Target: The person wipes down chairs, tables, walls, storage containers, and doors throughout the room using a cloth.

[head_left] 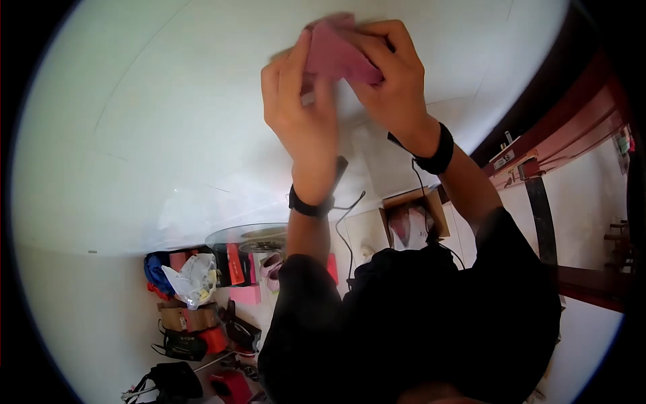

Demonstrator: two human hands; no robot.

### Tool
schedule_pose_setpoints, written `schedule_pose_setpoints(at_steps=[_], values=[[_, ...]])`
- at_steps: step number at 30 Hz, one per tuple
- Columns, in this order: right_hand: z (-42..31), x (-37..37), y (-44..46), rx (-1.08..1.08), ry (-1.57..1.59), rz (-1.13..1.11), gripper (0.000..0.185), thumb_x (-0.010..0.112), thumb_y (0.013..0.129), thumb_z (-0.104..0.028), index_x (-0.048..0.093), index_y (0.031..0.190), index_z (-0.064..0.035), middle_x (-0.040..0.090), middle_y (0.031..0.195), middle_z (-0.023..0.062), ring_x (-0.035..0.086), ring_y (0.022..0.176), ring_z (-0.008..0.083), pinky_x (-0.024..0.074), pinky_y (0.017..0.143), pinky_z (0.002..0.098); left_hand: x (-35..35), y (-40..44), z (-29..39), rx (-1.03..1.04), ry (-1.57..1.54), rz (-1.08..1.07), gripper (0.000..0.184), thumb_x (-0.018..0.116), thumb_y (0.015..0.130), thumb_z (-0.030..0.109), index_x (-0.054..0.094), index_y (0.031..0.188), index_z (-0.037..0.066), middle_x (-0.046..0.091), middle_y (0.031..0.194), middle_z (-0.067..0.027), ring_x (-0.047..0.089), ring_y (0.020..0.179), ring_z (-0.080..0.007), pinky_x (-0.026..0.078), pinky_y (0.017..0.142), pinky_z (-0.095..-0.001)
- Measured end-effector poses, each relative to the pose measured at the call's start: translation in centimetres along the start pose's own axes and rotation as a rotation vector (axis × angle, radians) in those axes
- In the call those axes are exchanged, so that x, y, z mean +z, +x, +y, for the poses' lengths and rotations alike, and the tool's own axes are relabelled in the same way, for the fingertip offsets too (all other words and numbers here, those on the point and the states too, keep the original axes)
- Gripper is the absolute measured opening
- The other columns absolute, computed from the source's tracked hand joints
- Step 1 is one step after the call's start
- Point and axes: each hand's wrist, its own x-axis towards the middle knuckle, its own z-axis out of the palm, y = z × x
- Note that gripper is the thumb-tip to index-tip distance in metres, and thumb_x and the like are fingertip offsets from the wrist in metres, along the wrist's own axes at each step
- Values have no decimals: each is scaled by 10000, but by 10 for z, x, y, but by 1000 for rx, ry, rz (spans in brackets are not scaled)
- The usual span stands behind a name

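A folded pink cloth (336,54) is held up in front of the white wall (182,87), near the top of the view. My left hand (296,101) grips its left side, fingers pointing up along the edge. On the other side, my right hand (397,77) has its fingers curled over the cloth's right part. Whether the cloth touches the wall I cannot tell. Both wrists wear black bands (441,151), and thin dark cables hang near them.
Below stand an open cardboard box (431,202) and a round glass-like top (249,236). Pink shoes (271,269), a clear plastic bag (194,279), boxes and dark bags (180,345) crowd the lower left. A dark red door frame (558,128) runs along the right.
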Motion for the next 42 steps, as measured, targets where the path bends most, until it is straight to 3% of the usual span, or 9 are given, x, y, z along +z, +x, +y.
schedule_pose_setpoints(at_steps=[12,17,24,26,31,34,37,38,42], values=[[43,14,-151,181,-97,-297,270,771,708,-57,696,961,-112,570,1030,69,639,802,248,543,638,342,-12,-138,-79,-259,115,-274,305,725,743,-79,660,1020,32,614,945,-87,609,740,-156,517,593,-260],[62,17,-208,202,-86,-385,330,751,672,20,692,984,-70,564,1003,114,664,790,278,559,645,354,-16,-183,-97,-301,120,-409,394,720,748,-46,641,1116,70,613,954,-97,618,730,-208,515,611,-310],[57,5,-154,84,-78,-231,340,712,669,40,681,997,-45,576,1046,136,649,827,312,556,673,365,-1,-142,-68,-198,160,-316,445,693,780,-40,610,1191,109,612,988,-105,614,719,-247,515,640,-328],[50,-1,-123,52,-101,-151,368,696,669,46,678,1025,-44,580,1059,143,632,875,328,546,722,371,8,-104,-51,-103,34,-229,378,698,743,-82,624,1086,58,625,988,-104,625,759,-225,538,614,-304],[43,-30,-40,-98,-120,49,449,677,650,84,666,1081,-39,595,1066,128,607,957,312,518,814,359,30,-43,-11,37,-24,-180,451,665,758,-106,631,1176,60,615,987,-85,604,708,-173,521,590,-263],[46,-40,-5,-206,-196,240,313,682,720,71,647,1022,-3,592,979,128,631,811,271,523,712,331,52,-28,9,72,-100,-130,458,666,756,-91,640,1184,71,620,986,-77,599,705,-164,517,586,-258],[73,-53,-24,-148,-224,206,355,675,706,56,681,1025,-100,590,1048,79,632,843,274,543,681,321,73,-32,9,77,-112,-124,458,670,745,-84,652,1173,81,626,982,-77,601,704,-165,513,586,-258],[71,-60,-39,21,-188,105,451,668,641,120,666,1061,-47,595,1072,122,596,980,306,515,813,356,76,-43,5,54,-103,-152,455,670,742,-85,656,1165,83,628,981,-79,605,707,-168,512,588,-260],[92,-70,-106,158,-150,15,457,674,634,138,652,1053,-41,582,1081,135,592,974,326,519,802,364,86,-100,-18,13,-21,-278,453,686,730,-80,662,1152,83,633,984,-85,626,737,-187,516,601,-279]])
